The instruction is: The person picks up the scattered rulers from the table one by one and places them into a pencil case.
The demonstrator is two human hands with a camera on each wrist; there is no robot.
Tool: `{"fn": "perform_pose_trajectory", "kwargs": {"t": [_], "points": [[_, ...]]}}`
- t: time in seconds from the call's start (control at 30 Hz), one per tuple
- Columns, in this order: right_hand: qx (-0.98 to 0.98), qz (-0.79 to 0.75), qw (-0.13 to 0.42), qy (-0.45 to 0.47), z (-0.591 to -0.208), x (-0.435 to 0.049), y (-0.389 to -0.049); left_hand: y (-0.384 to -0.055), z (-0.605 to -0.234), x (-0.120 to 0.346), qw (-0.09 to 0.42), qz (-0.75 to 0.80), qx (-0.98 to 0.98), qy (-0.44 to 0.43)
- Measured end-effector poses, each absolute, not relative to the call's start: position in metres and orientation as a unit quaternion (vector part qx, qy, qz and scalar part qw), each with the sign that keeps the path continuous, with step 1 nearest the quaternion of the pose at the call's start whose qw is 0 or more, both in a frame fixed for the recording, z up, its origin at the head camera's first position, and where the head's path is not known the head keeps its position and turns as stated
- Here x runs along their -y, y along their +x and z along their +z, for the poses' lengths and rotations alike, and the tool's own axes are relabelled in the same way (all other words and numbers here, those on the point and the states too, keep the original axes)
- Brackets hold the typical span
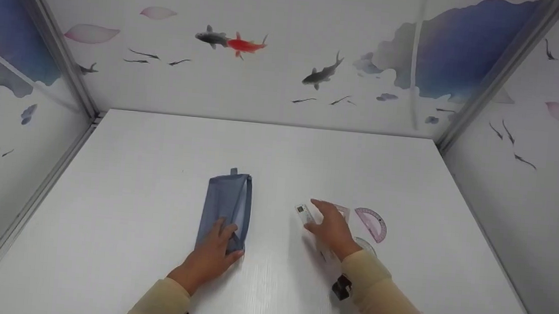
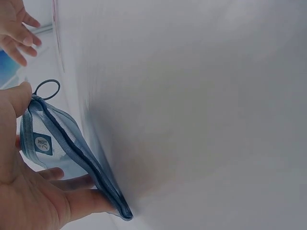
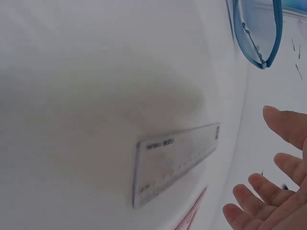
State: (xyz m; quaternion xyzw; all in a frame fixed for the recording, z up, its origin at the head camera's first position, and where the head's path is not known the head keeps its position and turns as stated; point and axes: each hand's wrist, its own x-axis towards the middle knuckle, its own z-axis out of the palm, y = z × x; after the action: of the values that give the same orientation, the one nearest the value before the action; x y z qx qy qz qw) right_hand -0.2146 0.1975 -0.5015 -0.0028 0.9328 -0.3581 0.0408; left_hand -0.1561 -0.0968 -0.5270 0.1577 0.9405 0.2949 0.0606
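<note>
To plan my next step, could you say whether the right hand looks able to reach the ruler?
Probably yes: the open right hand hovers near the ruler, with nothing visible between them.

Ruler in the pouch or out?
Out. The ruler lies on the white table, its markings uncovered in the right wrist view; the head view shows bare tabletop between it and the blue pouch.

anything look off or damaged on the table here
Nothing stands out. The blue zip pouch, the clear ruler and the pink protractor show no visible damage, and I see no spill on the white table. The ruler merely lies slanted.
</note>
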Motion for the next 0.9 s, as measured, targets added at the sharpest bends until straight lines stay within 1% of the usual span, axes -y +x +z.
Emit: {"fn": "perform_pose_trajectory", "kwargs": {"t": [0.17,0.5,0.7,0.9], "points": [[-0.944,-0.325,0.053,0.000,-0.505,-0.202,-0.211,-0.156,-0.528,0.097,0.056,0.297,-0.939,0.161],[-0.951,-0.303,0.054,-0.019,-0.509,-0.210,-0.206,-0.156,-0.527,0.096,0.059,0.298,-0.939,0.160],[-0.955,-0.291,0.061,-0.017,-0.512,-0.214,-0.204,-0.156,-0.525,0.097,0.070,0.302,-0.939,0.151],[-0.957,-0.282,0.054,-0.034,-0.516,-0.218,-0.201,-0.156,-0.525,0.097,0.069,0.303,-0.938,0.154]]}}
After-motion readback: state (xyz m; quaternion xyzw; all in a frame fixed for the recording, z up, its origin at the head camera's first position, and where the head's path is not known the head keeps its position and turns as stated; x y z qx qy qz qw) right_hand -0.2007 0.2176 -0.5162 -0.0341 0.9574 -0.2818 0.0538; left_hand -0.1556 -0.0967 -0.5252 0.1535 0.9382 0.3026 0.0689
